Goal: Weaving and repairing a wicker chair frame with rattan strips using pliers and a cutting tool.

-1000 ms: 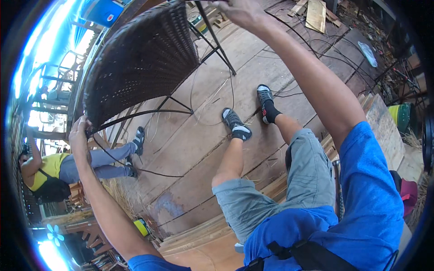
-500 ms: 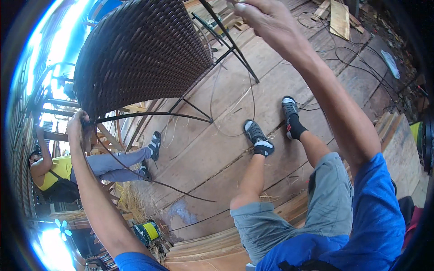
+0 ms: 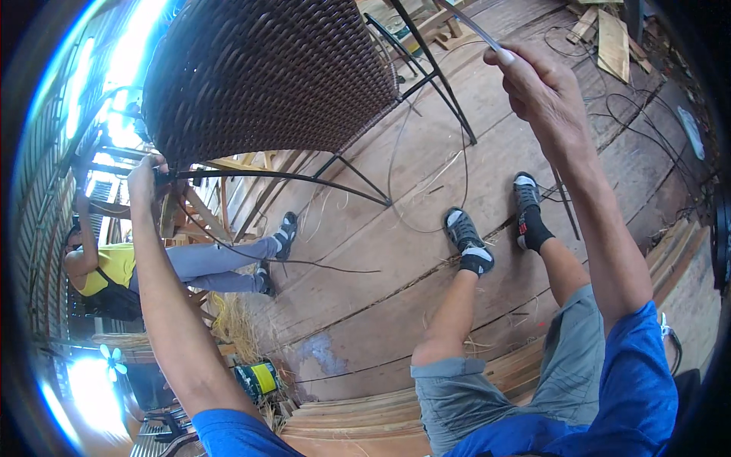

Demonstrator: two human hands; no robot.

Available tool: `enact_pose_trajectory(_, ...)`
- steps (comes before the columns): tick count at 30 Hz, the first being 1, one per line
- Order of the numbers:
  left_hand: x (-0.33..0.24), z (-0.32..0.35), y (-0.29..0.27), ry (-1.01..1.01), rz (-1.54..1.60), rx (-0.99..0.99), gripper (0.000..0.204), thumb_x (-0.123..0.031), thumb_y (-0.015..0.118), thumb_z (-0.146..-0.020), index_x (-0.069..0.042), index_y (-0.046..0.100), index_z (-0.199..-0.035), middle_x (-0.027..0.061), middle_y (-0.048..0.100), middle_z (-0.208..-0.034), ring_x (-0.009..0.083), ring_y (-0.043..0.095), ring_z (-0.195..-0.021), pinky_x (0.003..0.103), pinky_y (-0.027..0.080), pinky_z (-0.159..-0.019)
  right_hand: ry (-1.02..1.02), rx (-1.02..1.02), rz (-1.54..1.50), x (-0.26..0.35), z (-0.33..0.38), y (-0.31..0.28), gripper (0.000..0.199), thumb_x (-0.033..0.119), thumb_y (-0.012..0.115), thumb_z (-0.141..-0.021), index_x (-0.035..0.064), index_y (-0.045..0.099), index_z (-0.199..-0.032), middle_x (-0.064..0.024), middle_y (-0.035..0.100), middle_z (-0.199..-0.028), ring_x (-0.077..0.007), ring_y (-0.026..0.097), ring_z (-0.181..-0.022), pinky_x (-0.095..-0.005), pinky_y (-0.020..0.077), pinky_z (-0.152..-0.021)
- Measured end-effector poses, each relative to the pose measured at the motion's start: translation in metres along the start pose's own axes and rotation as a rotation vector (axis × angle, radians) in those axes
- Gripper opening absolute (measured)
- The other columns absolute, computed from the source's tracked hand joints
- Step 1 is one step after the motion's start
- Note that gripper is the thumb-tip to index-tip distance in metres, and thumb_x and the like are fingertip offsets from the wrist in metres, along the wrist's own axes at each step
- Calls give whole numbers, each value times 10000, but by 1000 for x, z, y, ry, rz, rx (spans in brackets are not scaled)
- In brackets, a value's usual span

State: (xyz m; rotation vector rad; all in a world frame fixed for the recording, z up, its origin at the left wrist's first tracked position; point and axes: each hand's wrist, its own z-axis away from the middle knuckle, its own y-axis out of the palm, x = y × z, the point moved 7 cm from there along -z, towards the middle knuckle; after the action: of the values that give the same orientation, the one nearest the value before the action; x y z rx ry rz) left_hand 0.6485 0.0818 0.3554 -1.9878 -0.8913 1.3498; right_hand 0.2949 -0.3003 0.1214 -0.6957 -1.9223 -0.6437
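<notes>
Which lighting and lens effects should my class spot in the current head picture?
Head view: glare washes out the upper left, behind the woven chair back; head view: another burnt-out patch lies beside the pale blue fan; head view: black corners frame a rounded fisheye image; head view: a pale shine runs along the thin strip in the right hand.

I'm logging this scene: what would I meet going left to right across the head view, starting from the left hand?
Left hand, brown woven panel, thin strip, right hand, wooden board, whitish object.

Glossy woven panel (image 3: 266, 84), metal frame (image 3: 236, 174), rough wooden floor (image 3: 350, 240)
</notes>
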Motion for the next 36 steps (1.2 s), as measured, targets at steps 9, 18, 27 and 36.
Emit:
enact_pose_trajectory(9,7,-13,5,-27,-25,3,217,-269,502,-762,-92,627,-746,24,569,-731,169,534,-689,333,451,-580,129,-19,-162,-18,33,-10,234,218,493,-934,27,629,-945,59,447,-645,-17,386,-561,-179,319,-480)
enact_pose_trajectory(18,1,4,7,-75,-34,-31,150,-240,500,-776,-114,573,-745,27,543,-664,151,536,-579,302,435,-521,253,-26,-212,-33,85,-36,205,170,482,-940,14,613,-965,58,421,-640,-15,356,-560,-187,293,-475)
enact_pose_trajectory(27,3,6,-2,-80,-60,-39,131,-232,500,-776,-118,565,-776,29,555,-714,148,550,-615,306,456,-512,265,0,-166,-38,124,-49,181,145,481,-941,10,590,-992,49,417,-657,-27,360,-582,-188,308,-498)
enact_pose_trajectory(36,2,13,2,-88,-51,-22,169,-239,533,-748,-93,617,-752,33,588,-722,160,541,-630,329,430,-558,447,-27,4,-88,208,-91,201,194,495,-943,21,564,-1019,42,472,-707,-30,405,-607,-186,337,-526)
